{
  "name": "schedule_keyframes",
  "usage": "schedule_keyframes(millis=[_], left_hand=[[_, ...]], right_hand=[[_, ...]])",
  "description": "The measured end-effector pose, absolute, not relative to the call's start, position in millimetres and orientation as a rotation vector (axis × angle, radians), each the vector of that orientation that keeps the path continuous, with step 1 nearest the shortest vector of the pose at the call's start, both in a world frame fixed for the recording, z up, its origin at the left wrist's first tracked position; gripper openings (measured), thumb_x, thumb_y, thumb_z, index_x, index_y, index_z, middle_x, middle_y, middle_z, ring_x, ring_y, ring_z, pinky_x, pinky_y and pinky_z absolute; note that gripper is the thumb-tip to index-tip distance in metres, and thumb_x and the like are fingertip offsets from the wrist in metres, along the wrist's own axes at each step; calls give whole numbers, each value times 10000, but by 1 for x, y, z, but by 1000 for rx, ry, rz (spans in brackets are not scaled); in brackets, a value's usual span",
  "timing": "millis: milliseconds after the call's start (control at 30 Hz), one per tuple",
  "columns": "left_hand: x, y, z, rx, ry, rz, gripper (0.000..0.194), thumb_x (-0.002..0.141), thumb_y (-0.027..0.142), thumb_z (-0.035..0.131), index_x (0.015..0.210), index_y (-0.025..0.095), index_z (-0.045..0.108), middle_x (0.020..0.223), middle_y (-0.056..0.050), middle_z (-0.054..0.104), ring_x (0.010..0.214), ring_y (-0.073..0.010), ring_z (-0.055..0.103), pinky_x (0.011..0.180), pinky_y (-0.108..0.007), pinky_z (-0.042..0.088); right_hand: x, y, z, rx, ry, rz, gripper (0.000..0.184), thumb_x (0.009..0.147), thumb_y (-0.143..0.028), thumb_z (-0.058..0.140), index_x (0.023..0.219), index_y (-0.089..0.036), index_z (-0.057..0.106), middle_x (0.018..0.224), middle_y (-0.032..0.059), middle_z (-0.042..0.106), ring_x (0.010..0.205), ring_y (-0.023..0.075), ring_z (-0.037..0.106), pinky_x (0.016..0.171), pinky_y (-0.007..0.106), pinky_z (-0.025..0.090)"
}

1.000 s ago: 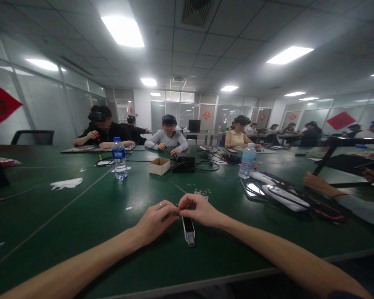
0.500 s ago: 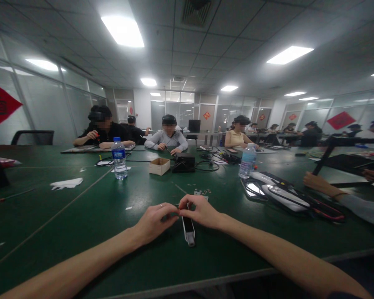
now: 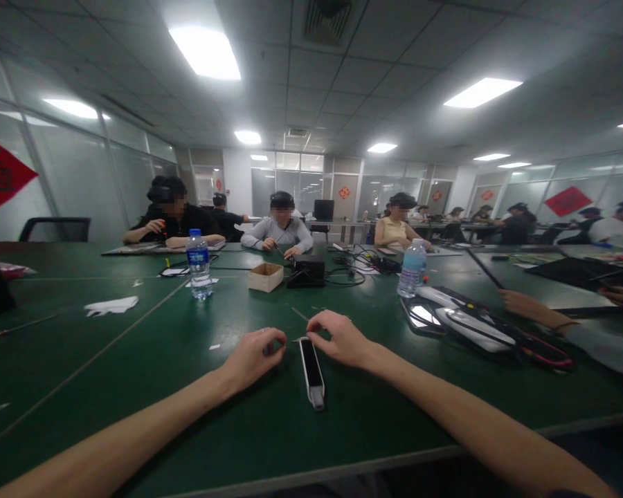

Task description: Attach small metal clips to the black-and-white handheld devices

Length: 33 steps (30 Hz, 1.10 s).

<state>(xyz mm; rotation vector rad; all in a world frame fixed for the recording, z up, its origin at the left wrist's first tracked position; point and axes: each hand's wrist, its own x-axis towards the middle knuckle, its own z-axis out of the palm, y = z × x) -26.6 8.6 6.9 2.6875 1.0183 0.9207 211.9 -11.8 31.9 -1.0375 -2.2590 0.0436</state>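
Note:
A slim device (image 3: 312, 370) with a dark face, pale edges and a grey tip lies lengthwise on the green table (image 3: 197, 422). At its far end a small thin piece (image 3: 295, 340) sticks out to the left. My left hand (image 3: 254, 358) rests to the left of the device, apart from it, its fingers loosely curled with a small gap at the thumb and nothing visible between them. Just right of the device's far end, my right hand (image 3: 339, 337) is closed in a pinch; whatever its fingertips hold is hidden. The back of this hand covers the table behind it.
Farther off stand a small open box (image 3: 266, 277), a black device (image 3: 306, 271) and two water bottles (image 3: 198, 266) (image 3: 412, 268). Cables and a white-grey tool (image 3: 477, 328) lie to the right, beside a co-worker's hand (image 3: 532, 308). A white glove (image 3: 111, 306) lies left.
My hands have moved apart from their meeting point over the device's far end, uncovering its dark face. The co-worker at right has lowered a dark frame-like object.

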Motion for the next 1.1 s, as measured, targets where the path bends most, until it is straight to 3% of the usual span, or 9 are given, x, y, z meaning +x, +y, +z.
schedule_keyframes(millis=[133,300,1100], left_hand=[[-28,12,8,2632,1082,841,119,845,193,584,949,192,642,817,8,672,668,-134,617,652,-237,494],[-27,9,12,2588,1129,756,122,843,229,575,943,197,639,835,4,683,681,-145,624,672,-250,502],[-25,8,18,2540,1158,606,183,859,299,571,984,200,661,922,-14,715,771,-173,643,690,-265,495]], right_hand=[[224,-4,35,-1207,-2374,-95,114,874,-202,587,940,-143,659,941,86,662,910,202,582,818,328,467],[230,-1,34,-1309,-2536,-12,182,908,-230,529,964,-148,681,968,95,667,920,207,598,796,315,465],[219,-6,32,-1183,-2599,175,191,944,-235,536,1010,-126,678,995,100,670,925,203,609,830,332,489]])
